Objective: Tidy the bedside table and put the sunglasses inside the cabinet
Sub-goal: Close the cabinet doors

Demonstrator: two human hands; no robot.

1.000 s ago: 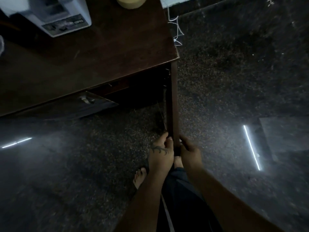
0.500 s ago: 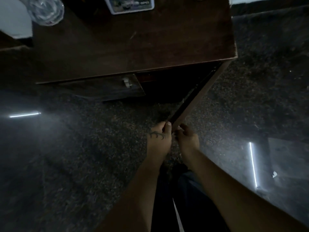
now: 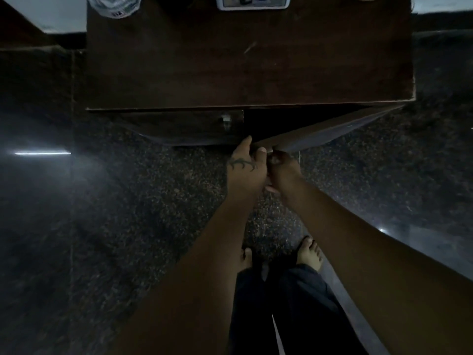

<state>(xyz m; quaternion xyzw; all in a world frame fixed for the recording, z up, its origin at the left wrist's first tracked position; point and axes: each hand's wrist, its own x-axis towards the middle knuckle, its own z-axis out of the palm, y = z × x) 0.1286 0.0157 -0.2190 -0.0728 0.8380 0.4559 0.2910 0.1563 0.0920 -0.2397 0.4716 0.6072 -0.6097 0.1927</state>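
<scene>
Your left hand (image 3: pixel 244 163) and right hand (image 3: pixel 282 166) both grip the half-open cabinet door (image 3: pixel 325 133) at five o'clock from the bedside table (image 3: pixel 245 65); sunglasses unseen, presumably stowed; closing remains.

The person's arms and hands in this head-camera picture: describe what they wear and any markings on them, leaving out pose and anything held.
Both forearms are bare, with no sleeves, watch or bracelet in view. The left hand carries a dark, spiky tribal-style tattoo across its back. The right hand shows no marking that can be made out in the dim light. No rings are discernible on either hand.
</scene>
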